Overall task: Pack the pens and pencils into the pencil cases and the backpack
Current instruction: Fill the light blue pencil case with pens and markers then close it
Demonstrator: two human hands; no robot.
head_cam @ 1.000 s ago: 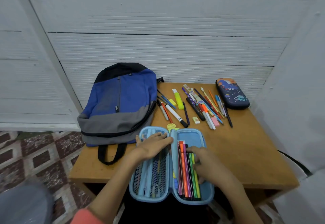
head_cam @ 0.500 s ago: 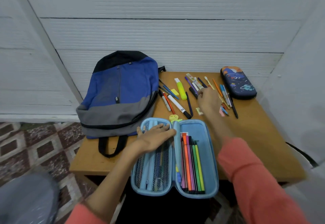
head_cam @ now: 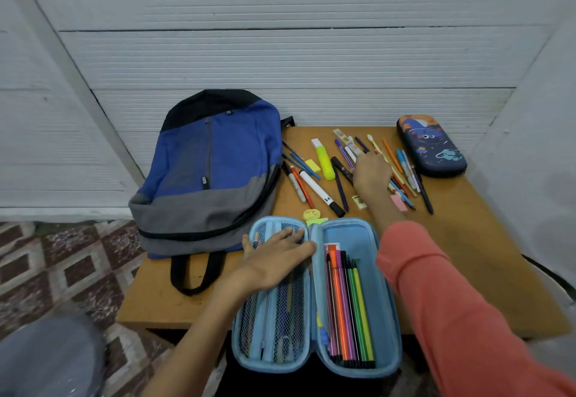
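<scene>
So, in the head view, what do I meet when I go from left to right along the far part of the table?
blue backpack → yellow highlighter → right hand → dark pencil case

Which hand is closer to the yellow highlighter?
The right hand. It is on the pile of pens just right of the yellow highlighter. The left hand rests on the open blue pencil case, nearer the person.
</scene>
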